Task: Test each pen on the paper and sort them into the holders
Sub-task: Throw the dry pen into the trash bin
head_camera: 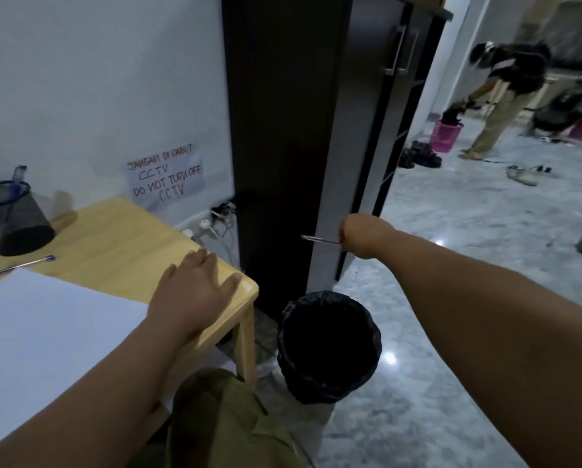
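Right hand (pixel 360 236) bent away at the wrist, fingers hidden behind it; closed on a thin pen (pixel 320 239) that sticks out leftward, held out past the table's right edge and above the black-lined bin (pixel 328 346) on the floor. Pen's colour too dim to tell. Left hand (pixel 195 288) flat and spread, palm down at the near right corner of the wooden table (pixel 114 238), holding nothing, thumb at the right edge. White paper (pixel 46 332) across the near left of the table, cut off by the frame's left side. Purple pen (pixel 16 266) lying just beyond the paper's far edge, its left end near the frame's edge. Black mesh holder (pixel 13 217) toward the far left corner, partly cropped, one blue pen (pixel 16 187) standing in it. Second holder (pixel 62 207) just right of it, pale, blurred, hard to make out. Dark cabinet (pixel 283 130) close beside the table's right edge, bin in the narrow gap below. Open shiny floor (pixel 468 265) to the right.
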